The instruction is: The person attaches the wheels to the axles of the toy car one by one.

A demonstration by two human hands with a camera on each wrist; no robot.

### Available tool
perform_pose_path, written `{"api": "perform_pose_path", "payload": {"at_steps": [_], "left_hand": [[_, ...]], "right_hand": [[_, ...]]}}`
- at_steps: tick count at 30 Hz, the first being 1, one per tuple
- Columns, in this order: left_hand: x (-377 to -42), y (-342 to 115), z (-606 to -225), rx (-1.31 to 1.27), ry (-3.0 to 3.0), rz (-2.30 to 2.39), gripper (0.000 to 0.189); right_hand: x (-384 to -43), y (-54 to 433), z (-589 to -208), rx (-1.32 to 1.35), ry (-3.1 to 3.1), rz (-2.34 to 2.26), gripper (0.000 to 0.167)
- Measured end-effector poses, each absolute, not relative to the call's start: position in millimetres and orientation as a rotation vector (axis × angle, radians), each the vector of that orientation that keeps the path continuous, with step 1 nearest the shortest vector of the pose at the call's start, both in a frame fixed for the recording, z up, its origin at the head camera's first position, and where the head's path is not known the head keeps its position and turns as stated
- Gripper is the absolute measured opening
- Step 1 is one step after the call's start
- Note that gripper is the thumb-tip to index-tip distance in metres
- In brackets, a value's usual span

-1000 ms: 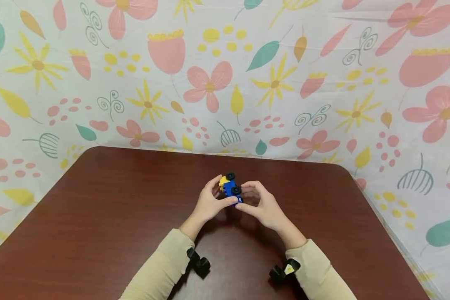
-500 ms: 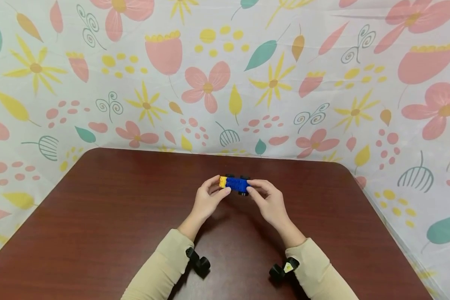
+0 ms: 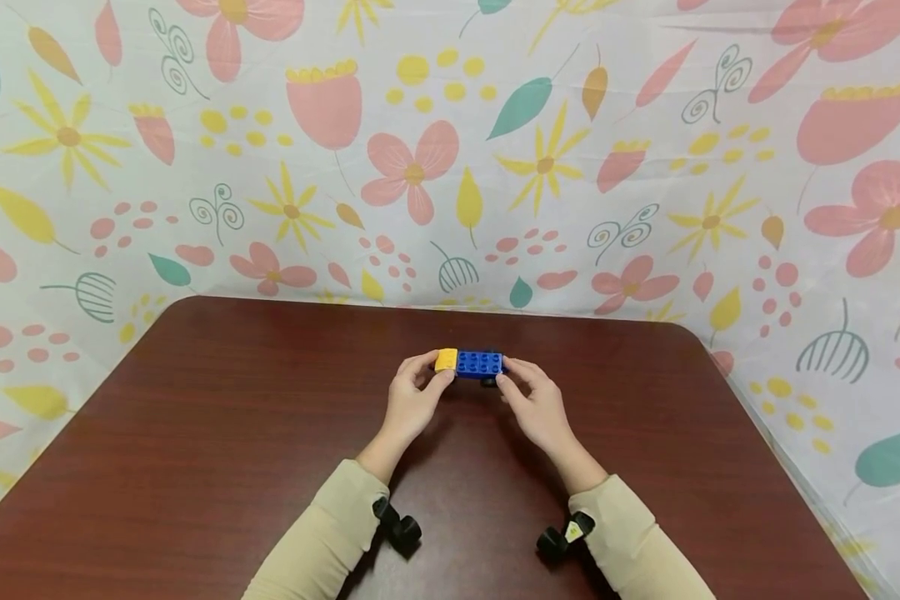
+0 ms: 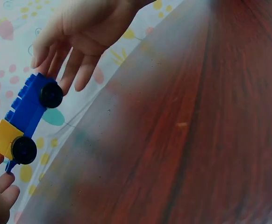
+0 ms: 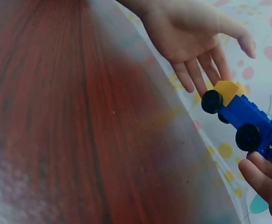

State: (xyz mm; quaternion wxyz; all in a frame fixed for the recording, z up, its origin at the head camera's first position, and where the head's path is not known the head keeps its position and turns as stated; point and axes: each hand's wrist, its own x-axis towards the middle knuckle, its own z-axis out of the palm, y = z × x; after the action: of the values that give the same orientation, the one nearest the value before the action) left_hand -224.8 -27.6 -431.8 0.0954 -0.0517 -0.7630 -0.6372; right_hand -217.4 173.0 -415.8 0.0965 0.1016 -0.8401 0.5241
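A toy car [image 3: 480, 364] of building blocks is held in the air above the table, studs facing up toward the head camera. It has a blue body, a yellow block [image 3: 446, 360] at its left end and black wheels [image 4: 24, 150]. My left hand [image 3: 411, 398] pinches the yellow end between thumb and fingers. The blue end is pinched by my right hand [image 3: 538, 404]. Both wrist views show the car from the side; in the right wrist view its wheels [image 5: 248, 137] hang on the lower side. Some fingertips are hidden behind the car.
A dark brown wooden table [image 3: 255, 400] with rounded far corners lies under the hands. Behind it hangs a white cloth [image 3: 450, 167] printed with flowers and leaves. Each sleeved wrist carries a black camera, the left camera [image 3: 401, 529] and the right camera [image 3: 558, 540].
The car has been turned from a tilted pose, wheels in view, to lie level left to right with its studs up. The right hand has taken hold of its blue end.
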Motion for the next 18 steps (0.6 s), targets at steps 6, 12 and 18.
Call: {"api": "perform_pose_path", "payload": {"at_steps": [6,12,18], "left_hand": [[-227.0,-26.8,-430.3,-0.096,-2.310,-1.850,0.044],[-231.0,-27.6,-429.4,-0.077,-2.381,-1.800,0.045],[-234.3,-27.3,-433.5,-0.111,-2.495,-1.758,0.048]], "right_hand": [[-222.5,171.3,-416.4,0.225,-2.609,1.571,0.045],[-230.9,173.8,-418.5,0.246,-2.685,1.544,0.046],[-237.5,178.0,-419.3,0.270,-2.758,1.558,0.046]]}}
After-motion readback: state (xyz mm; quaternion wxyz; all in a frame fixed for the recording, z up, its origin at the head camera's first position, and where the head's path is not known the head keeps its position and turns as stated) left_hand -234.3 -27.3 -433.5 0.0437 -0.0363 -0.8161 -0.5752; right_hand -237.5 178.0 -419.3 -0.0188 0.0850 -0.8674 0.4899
